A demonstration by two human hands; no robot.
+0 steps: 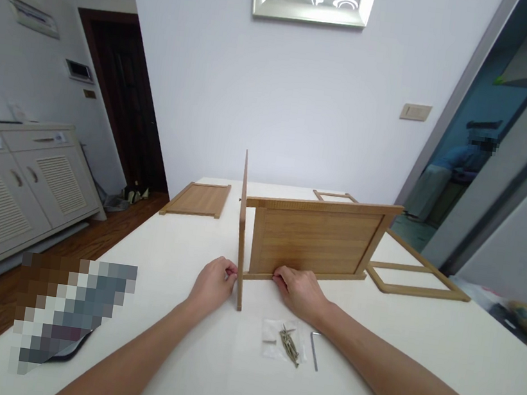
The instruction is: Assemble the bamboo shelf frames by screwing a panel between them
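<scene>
Standing on edge across the middle of the surface (173, 257), the wide wooden panel (318, 240) meets a narrow upright panel (241, 233), seen almost edge-on, at its left end. The left hand (215, 285) is on the left side of the upright, near its lower part; its grip is drawn together at the fingertips, though I cannot tell whether they pinch anything. The right hand (302, 293) has its grip closed on the lower rail of the wide panel, left of the rail's middle.

Near the right forearm lie a clear bag (268, 347) with screws (290, 345) on it or in it, and a hex key (314, 350) just to its right. These take up the near middle, while bare white room spreads left of the left hand as far as the flat panel (198, 199) at the far left edge. A pixelated item (71, 353) lies at the near left edge. To the right, an open frame (419, 291) lies flat close to the wide panel's right end, so room there is tighter; another frame (332, 195) lies at the far edge, by the wall (304, 112).
</scene>
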